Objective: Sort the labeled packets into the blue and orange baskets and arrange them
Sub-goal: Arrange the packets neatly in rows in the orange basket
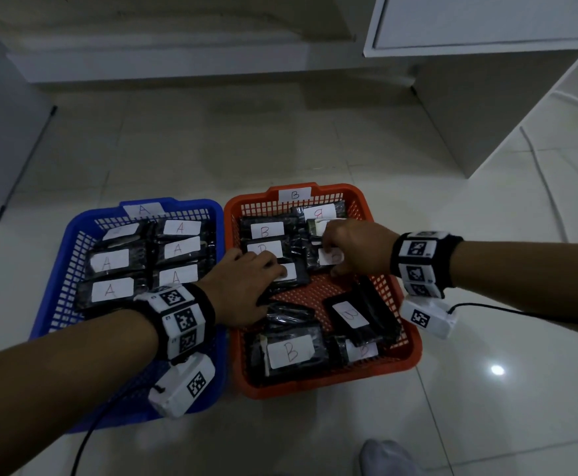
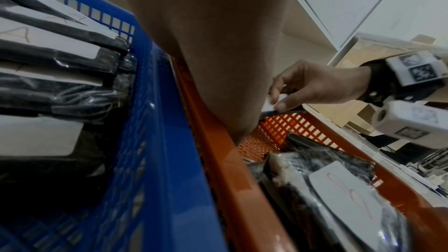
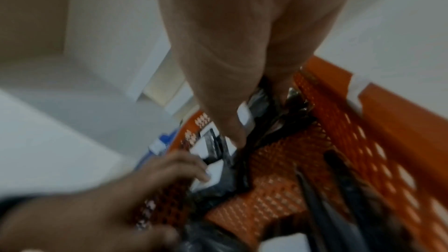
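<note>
The B packets (image 1: 267,231) lie in the orange basket (image 1: 407,341), which sits on the floor (image 1: 486,407) touching the blue basket (image 1: 51,304) on its left; the far half of the orange one holds them in rows, while the near half has three loose ones (one (image 1: 351,314) lies askew on the mesh). The left hand (image 1: 243,290) rests flat, fingers (image 1: 274,266) straight, on a packet (image 1: 292,274) in the left row. The right hand (image 1: 356,249) reaches in from the right, its fingers curled, pinching the edge of a packet (image 1: 327,257) in the right row between thumb and forefinger; the left wrist view shows that pinch (image 2: 278,102) plainly. The right wrist view is blurred. In the blue basket six A packets (image 1: 109,261) lie in two neat columns, labels up. Each basket carries a paper tag on its far rim, A (image 1: 142,209) and B (image 1: 295,194). Both wrists wear bands (image 1: 181,317) with black-and-white markers.
</note>
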